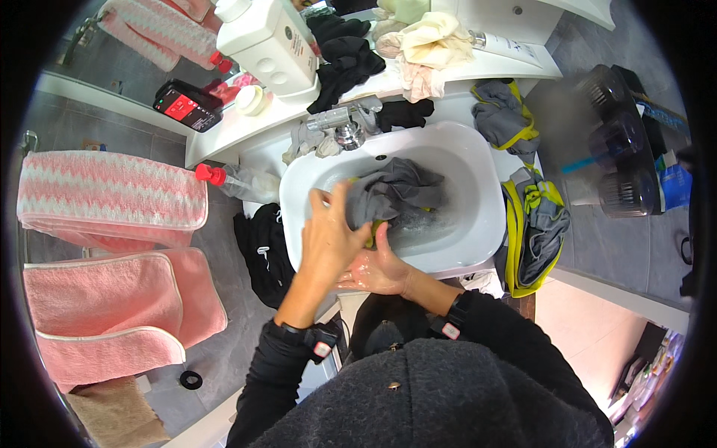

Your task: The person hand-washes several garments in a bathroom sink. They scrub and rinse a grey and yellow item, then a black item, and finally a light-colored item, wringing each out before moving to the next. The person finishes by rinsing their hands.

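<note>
A white washbasin (487, 224) holds water and a crumpled dark grey cloth garment (397, 187) with yellow-green trim. Above the basin's near left part is my left hand (330, 235), fingers apart and bent, beside the garment's left side. My right hand (381, 271), wet and palm up, is at the near rim below it, thumb raised and nothing visible in its palm. Yellow-green trim shows between the two thumbs. A chrome faucet (348, 131) stands at the basin's far edge. Whether my left fingertips touch the garment is unclear.
Grey and yellow-green garments (535, 229) lie right of the basin, black clothing (266, 255) left. A clear bottle with a red pump (212, 175) lies nearby. The shelf holds a white jug (274, 50), phone (187, 106) and cloths. Pink towels (112, 196) hang left.
</note>
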The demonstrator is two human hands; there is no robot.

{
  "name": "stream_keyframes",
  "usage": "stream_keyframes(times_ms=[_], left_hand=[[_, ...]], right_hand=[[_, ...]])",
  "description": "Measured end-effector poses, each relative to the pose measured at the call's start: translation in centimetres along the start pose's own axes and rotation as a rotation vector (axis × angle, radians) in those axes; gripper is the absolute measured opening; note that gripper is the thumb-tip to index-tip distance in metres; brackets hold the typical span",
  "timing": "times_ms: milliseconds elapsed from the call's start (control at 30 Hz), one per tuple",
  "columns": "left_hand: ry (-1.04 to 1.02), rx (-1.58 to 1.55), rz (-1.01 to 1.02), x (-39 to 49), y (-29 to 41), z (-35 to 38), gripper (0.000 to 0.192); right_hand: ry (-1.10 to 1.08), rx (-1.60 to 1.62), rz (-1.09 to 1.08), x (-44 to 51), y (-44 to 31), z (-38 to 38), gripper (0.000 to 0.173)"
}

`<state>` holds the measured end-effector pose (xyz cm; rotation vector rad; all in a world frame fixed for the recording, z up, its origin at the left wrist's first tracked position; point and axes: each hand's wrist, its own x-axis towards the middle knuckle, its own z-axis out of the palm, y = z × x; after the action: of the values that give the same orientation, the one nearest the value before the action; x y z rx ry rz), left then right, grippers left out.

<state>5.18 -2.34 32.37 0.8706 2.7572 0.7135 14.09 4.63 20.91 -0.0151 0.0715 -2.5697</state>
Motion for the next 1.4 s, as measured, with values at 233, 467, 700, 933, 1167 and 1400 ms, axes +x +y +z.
stream_keyframes(times_ms=[233,467,700,933,1167,1400], left_hand=[[0.106,0.059,0.043,-4.0,0.6,2.6,0.038],[0.324,-0.431,0.088,-5.6,-6.2,1.7,0.03],[0.625,-0.89,0.313,-4.9,-4.8,13.2,0.036],[-0.457,-2.545,-0.597,0.6,-4.4,11.2,0.058],[-0.532,-1.737,-0.815,4.3,-5.4,10.8,0.039],[-0.708,-1.319,-0.774,6.0,-4.1,7.6,0.026]], right_hand=[[0.09,0.364,-0.252,2.2,-0.6,1.6,0.072],[0.331,0.675,-0.375,2.6,-2.5,3.8,0.045],[0.131,0.912,-0.219,0.8,-1.5,6.0,0.041],[0.111,0.823,-0.152,-4.1,-0.9,4.5,0.054],[0.293,0.331,-0.045,-6.7,-2.3,4.4,0.048],[0.775,-0.415,0.156,-5.0,-4.5,5.8,0.043]])
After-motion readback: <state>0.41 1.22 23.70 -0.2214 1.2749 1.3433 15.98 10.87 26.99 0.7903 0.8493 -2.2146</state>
